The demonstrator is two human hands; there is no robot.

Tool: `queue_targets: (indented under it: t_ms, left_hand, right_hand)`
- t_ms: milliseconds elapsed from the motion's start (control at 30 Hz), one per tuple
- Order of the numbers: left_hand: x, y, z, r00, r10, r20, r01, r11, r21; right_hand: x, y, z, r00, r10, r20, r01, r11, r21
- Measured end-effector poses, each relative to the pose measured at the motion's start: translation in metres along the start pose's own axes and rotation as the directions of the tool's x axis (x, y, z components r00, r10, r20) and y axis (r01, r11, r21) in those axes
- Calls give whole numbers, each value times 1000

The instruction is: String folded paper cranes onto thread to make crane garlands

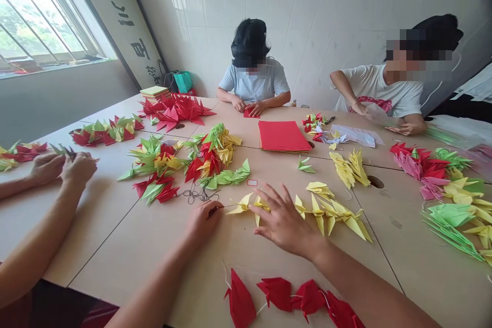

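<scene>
Low over the table, my left hand (203, 221) is closed in a pinch on a thin dark thread that runs to a row of yellow folded-paper cranes (319, 215). A loose tangle of black thread (200, 195) lies just beyond that hand. My right hand (284, 220) has its fingers spread above the yellow cranes and hides part of the row; whether it touches them I cannot tell. Nearer to me, red paper cranes (277, 292) hang together on a white string, lying flat beside my right forearm.
A stack of red paper (284, 136) sits mid-table. Piles of mixed cranes (207, 159) lie left, with yellow bundles (349, 168) to the right. Two people work across the table; another person's hands (61, 166) hold something small at left. A dark hole (375, 182) pierces the tabletop.
</scene>
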State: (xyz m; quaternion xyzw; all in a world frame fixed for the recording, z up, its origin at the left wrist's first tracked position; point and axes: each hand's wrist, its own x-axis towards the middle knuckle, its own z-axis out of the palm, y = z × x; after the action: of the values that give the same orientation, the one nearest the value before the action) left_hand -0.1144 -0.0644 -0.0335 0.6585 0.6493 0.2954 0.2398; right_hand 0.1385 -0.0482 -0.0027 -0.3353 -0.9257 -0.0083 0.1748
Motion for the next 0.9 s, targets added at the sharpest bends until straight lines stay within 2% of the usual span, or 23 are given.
queue_targets:
  t_ms: [100, 167, 267, 367, 433, 533, 600, 667, 700, 800, 900]
  left_hand:
    - [0, 0, 0, 1000, -18, -15, 17, 998, -59]
    - [0, 0, 1, 999, -32, -34, 28, 993, -115]
    - [-1, 0, 2, 996, -63, -59, 49, 974, -220]
    - [-2, 4, 1, 993, -103, -62, 76, 935, -347]
    - [-3, 8, -1, 990, -134, -50, 99, 896, -434]
    - [-4, 15, -5, 985, -174, -18, 135, 823, -552]
    - [-3, 22, -9, 983, -183, 15, 153, 771, -618]
    - [-2, 31, -14, 981, -183, 63, 175, 700, -692]
    - [-1, 36, -16, 979, -180, 94, 190, 648, -737]
    - [4, 53, -20, 970, -170, 173, 230, 417, -879]
    - [12, 67, -21, 970, -155, 188, 229, 320, -919]
  right_hand:
    - [-28, 27, -22, 980, 166, -107, -164, 986, 32]
    - [-55, 49, -34, 933, 309, -185, -301, 951, 71]
    - [-103, 82, -42, 803, 537, -258, -515, 843, 151]
    - [-149, 106, -37, 645, 729, -228, -685, 684, 250]
    - [-170, 116, -28, 553, 815, -173, -751, 578, 320]
    - [-181, 124, -11, 470, 877, -96, -776, 463, 429]
    - [-179, 126, -2, 442, 895, -59, -762, 410, 500]
    - [-173, 127, 4, 438, 899, -22, -736, 372, 566]
    - [-171, 127, 5, 440, 898, -2, -723, 356, 593]
    - [-167, 124, 5, 449, 892, 60, -700, 309, 644]
    - [-165, 118, -1, 455, 884, 101, -682, 273, 679]
